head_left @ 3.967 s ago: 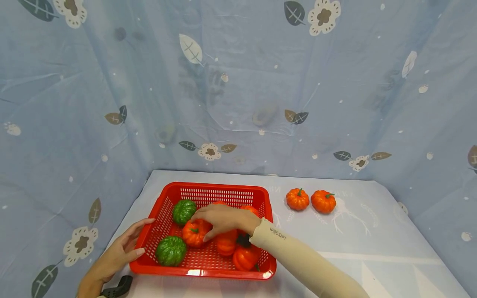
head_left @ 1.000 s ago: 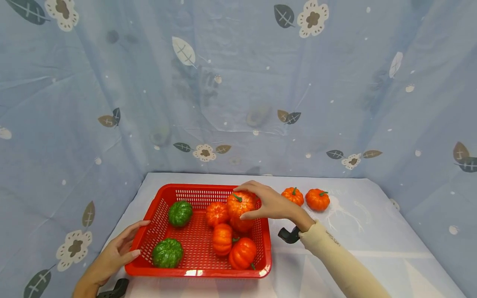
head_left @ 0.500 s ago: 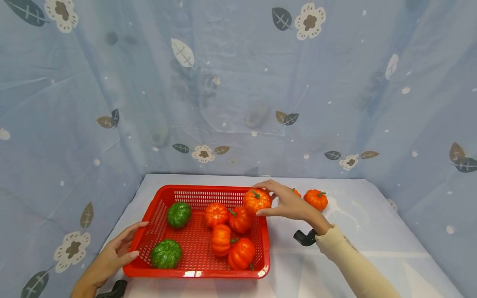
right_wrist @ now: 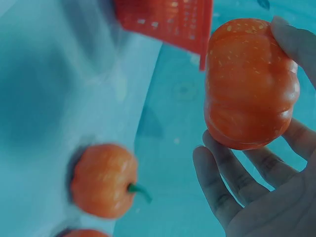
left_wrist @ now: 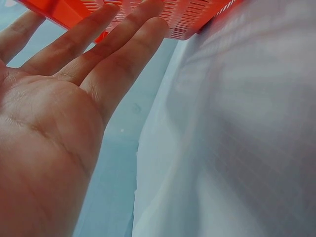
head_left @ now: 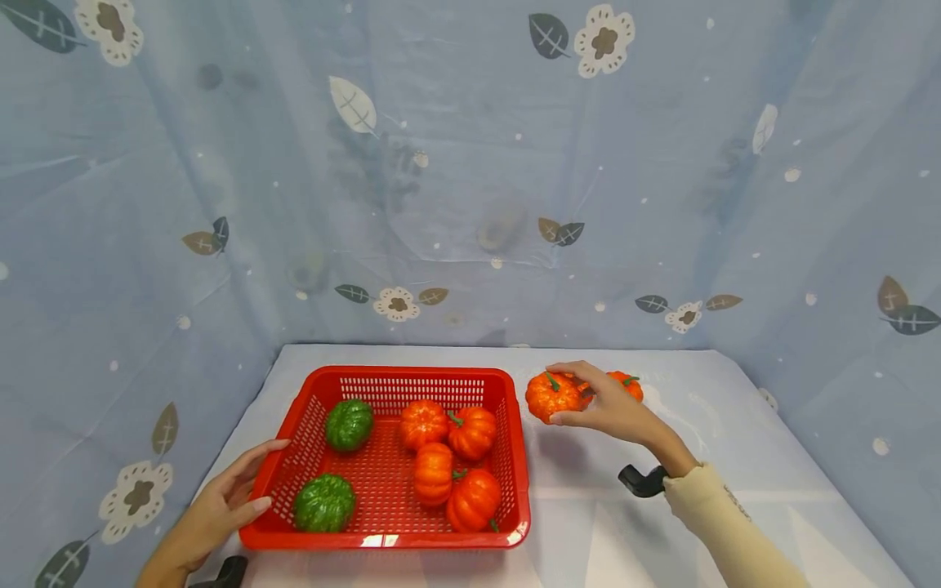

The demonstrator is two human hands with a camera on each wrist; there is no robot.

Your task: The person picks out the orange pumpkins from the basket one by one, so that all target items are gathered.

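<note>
My right hand (head_left: pixel 617 412) pinches a small orange pumpkin (head_left: pixel 550 398) between thumb and fingers, right of the red basket and above the table. In the right wrist view, thumb and fingertips touch opposite sides of this pumpkin (right_wrist: pixel 252 84). The left hand (head_left: pixel 216 502) touches the left side of the red basket (head_left: pixel 323 540), its fingers fairly straight in the left wrist view. Inside the basket, two green pumpkins (head_left: pixel 325 503) lie at the left and several orange pumpkins (head_left: pixel 474 500) at the right.
Another orange pumpkin (head_left: pixel 631 382) rests on the table behind my right hand. The right wrist view shows a pumpkin (right_wrist: pixel 104 180) on the table and part of a second (right_wrist: pixel 86 233). A blue patterned curtain (head_left: pixel 456 180) surrounds the table (head_left: pixel 588 523).
My right hand has lifted an orange pumpkin from the basket and carried it rightward, past the right rim, over the table. The left hand has stayed at the basket's left side.
</note>
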